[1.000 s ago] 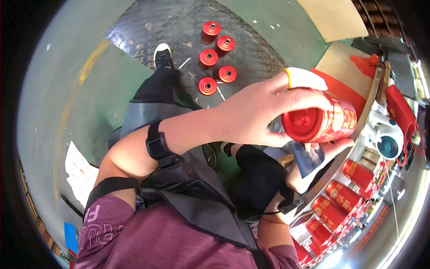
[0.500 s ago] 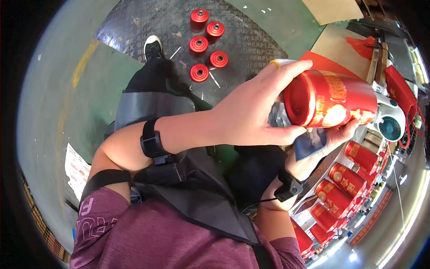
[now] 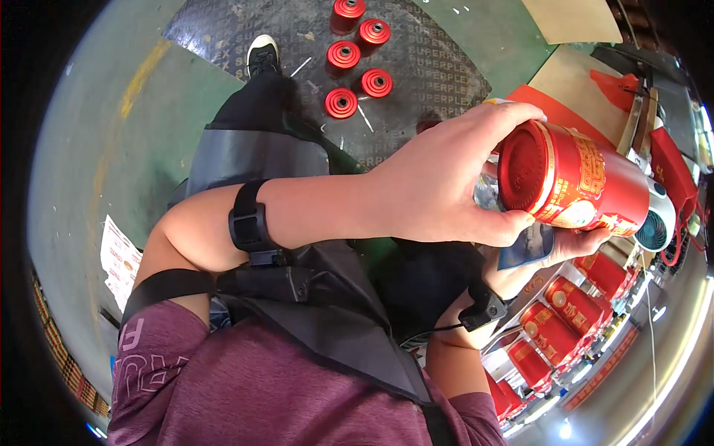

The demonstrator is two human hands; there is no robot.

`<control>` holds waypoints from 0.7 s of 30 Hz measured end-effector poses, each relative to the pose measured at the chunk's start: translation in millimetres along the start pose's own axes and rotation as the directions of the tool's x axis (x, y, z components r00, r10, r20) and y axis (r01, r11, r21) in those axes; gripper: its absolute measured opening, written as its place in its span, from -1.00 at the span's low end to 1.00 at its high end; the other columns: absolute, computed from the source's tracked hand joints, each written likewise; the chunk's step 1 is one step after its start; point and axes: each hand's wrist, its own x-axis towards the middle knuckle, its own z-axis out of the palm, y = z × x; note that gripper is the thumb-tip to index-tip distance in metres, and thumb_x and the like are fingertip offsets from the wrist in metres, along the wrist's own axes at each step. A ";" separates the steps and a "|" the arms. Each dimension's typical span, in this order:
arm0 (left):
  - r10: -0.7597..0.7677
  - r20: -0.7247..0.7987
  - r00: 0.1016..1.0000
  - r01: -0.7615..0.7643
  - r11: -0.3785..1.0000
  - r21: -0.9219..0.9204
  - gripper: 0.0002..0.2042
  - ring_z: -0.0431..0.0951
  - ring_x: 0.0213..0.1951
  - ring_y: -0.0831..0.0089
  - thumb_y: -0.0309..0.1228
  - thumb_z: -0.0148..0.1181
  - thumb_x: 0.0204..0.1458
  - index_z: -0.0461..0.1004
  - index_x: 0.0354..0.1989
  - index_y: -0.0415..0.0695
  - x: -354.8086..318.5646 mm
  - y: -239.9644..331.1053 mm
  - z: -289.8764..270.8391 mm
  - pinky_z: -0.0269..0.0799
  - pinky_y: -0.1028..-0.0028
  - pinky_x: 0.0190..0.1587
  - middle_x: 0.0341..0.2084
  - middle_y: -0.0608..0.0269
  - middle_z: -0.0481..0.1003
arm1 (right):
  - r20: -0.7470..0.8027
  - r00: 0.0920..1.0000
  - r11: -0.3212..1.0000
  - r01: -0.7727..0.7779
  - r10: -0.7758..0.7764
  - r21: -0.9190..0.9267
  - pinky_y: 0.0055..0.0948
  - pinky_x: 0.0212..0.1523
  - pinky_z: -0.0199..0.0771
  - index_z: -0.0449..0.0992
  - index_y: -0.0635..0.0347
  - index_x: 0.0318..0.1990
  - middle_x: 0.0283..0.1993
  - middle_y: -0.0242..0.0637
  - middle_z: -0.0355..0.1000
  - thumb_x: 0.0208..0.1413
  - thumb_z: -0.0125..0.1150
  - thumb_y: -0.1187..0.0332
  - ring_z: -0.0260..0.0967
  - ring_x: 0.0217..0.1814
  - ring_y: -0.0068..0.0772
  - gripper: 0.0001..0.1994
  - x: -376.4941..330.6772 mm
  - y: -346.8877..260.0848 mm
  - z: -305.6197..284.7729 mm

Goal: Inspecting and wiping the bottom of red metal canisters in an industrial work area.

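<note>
My left hand (image 3: pixel 446 178) grips the near end of a large red cylindrical tin (image 3: pixel 576 182) with gold printing, held on its side with its red bottom facing me. Beneath the tin, my right hand (image 3: pixel 554 256) supports it from below, fingers curled up around its far side. A dark flat card-like thing (image 3: pixel 524 245) lies against my right palm under the tin. Black bands sit on both forearms.
Several red spool-shaped lids (image 3: pixel 353 56) stand on a dark patterned floor mat (image 3: pixel 431 82). A row of similar red tins (image 3: pixel 558 331) lies on a shelf at lower right. A small white fan (image 3: pixel 658 223) and a red machine (image 3: pixel 669 163) are at right. My black shoe (image 3: pixel 262 53) rests on the mat.
Both hands have brought the red tin closer and turned it, so its red bottom now faces me. The view has shifted slightly downward.
</note>
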 end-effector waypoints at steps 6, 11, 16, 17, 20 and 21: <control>0.044 0.003 0.999 -0.045 0.999 0.029 -0.19 0.48 0.17 0.06 -0.38 0.48 -0.16 0.23 0.33 -0.18 2.4 4.9 -0.9 0.44 0.23 0.21 0.15 -0.01 0.40 | 0.393 0.910 0.780 -0.342 0.134 0.525 0.00 0.41 0.35 0.21 0.06 0.45 0.40 -0.24 0.33 -0.03 0.14 -0.54 0.30 0.41 -0.18 0.05 3.6 3.1 -26.1; 0.286 0.103 0.953 -0.304 0.892 0.335 -0.17 0.41 0.24 0.03 -0.51 0.47 -0.21 0.23 0.35 -0.14 9.2 7.0 -12.7 0.40 0.21 0.27 0.24 0.01 0.35 | 0.120 0.981 0.962 -0.177 0.155 0.206 -0.03 0.35 0.43 0.23 0.07 0.43 0.38 -0.25 0.36 0.07 0.12 -0.48 0.37 0.36 -0.22 -0.04 1.5 -0.5 -11.8; 0.139 0.036 0.990 -0.142 0.984 0.106 -0.17 0.43 0.22 0.02 -0.47 0.46 -0.17 0.21 0.37 -0.12 2.2 1.0 -8.0 0.39 0.20 0.26 0.18 -0.01 0.39 | 0.056 0.979 0.962 -0.201 0.194 0.183 -0.05 0.31 0.48 0.27 0.07 0.40 0.34 -0.25 0.39 0.21 0.20 -0.29 0.41 0.32 -0.21 -0.21 -0.3 -12.3 -5.2; 0.111 0.038 0.993 -0.114 0.990 0.084 -0.17 0.44 0.21 0.01 -0.46 0.46 -0.16 0.21 0.38 -0.13 2.1 0.6 -6.7 0.39 0.20 0.26 0.16 -0.02 0.40 | 0.044 0.983 0.968 -0.183 0.178 0.169 -0.05 0.30 0.49 0.28 0.06 0.39 0.33 -0.26 0.40 0.21 0.21 -0.27 0.42 0.31 -0.22 -0.23 -1.2 -14.7 -4.5; 0.030 0.047 0.998 -0.031 0.999 0.038 -0.16 0.47 0.18 0.04 -0.42 0.45 -0.13 0.18 0.40 -0.17 0.3 0.5 -6.6 0.43 0.20 0.25 0.12 -0.05 0.41 | 0.023 0.990 0.976 -0.144 0.142 0.165 -0.08 0.25 0.53 0.30 0.06 0.37 0.30 -0.27 0.42 0.24 0.21 -0.23 0.44 0.27 -0.24 -0.27 -2.0 -14.3 -4.4; -0.019 0.042 0.999 0.020 1.000 -0.012 -0.16 0.48 0.19 0.07 -0.41 0.44 -0.11 0.17 0.40 -0.18 0.1 1.9 -6.5 0.45 0.20 0.24 0.12 -0.05 0.41 | 0.010 0.992 0.984 -0.129 0.128 0.124 -0.08 0.25 0.53 0.30 0.07 0.37 0.30 -0.28 0.43 0.24 0.21 -0.23 0.45 0.27 -0.24 -0.27 -1.8 -14.4 -6.7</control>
